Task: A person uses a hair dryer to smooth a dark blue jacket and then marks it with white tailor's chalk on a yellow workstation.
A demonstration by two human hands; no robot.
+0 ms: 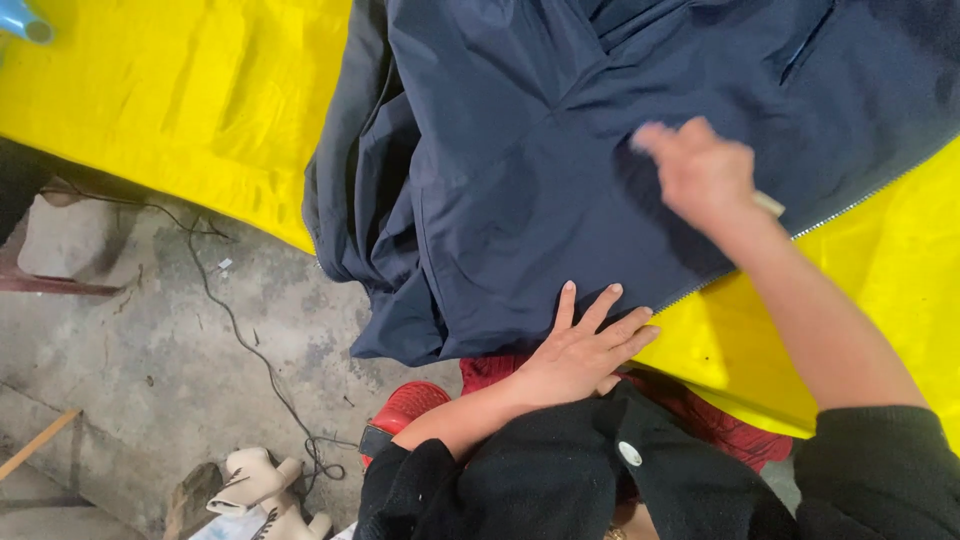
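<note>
Head view: two hands, left hand (580, 350) and right hand (700, 172), on one navy jacket (520, 150).

— What is being worked on?
— A dark navy jacket (520, 170) of thin, smooth cloth, spread out on the yellow worktop (180, 110).
— Does it lie flat?
— Mostly. Its left side is bunched in deep folds and hangs over the worktop's near edge.
— Any fastenings?
— A silver zip (850, 205) runs along its right edge, and a slit pocket shows near the top right.
</note>
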